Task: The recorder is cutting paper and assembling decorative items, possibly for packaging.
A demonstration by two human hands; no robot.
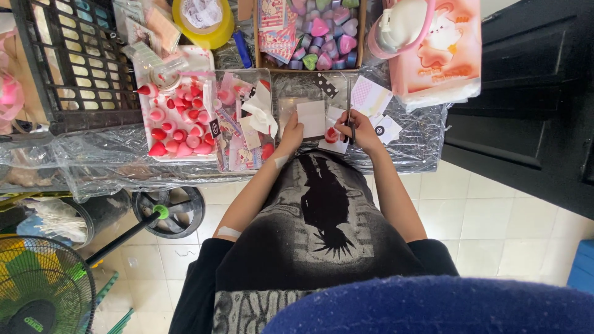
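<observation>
So both hands are working at the near edge of the tabletop [408, 148]. Left hand [291, 133] pinches a small white card [311, 119] by its edge, right hand [362, 131] is curled around a thin dark pen [350, 117], next to a red piece [332, 135]. White tray [176, 158] of red and pink bits sits further left.

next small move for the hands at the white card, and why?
Probably bring the right hand with its dark pen-like tool a little left onto the white card. The left hand already steadies the card's left edge, and the tool's tip sits just beside a small red piece at the card's lower right. What the tool is, I cannot tell.
</observation>
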